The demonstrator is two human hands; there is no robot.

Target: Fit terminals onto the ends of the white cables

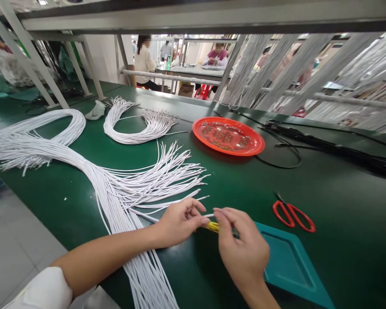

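My left hand [183, 221] is closed in a pinch on a thin white cable [209, 215], above the green bench. Close to its right, my right hand [242, 240] pinches the same cable between thumb and forefinger. A yellow piece [212, 226] shows between the hands, just below the cable; my right fingers partly hide it, and I cannot make out its kind. Under my left forearm lies a large bundle of white cables [99, 180], its loose ends fanned out toward the middle of the bench.
Red-handled scissors [294, 216] lie right of a teal tray [289, 262]. Behind them are a red round tray [228, 136] holding small parts and some black cables [328, 148]. A curved white cable bundle [125, 133] lies farther back. Metal frame bars [193, 21] cross overhead; people sit and stand beyond.
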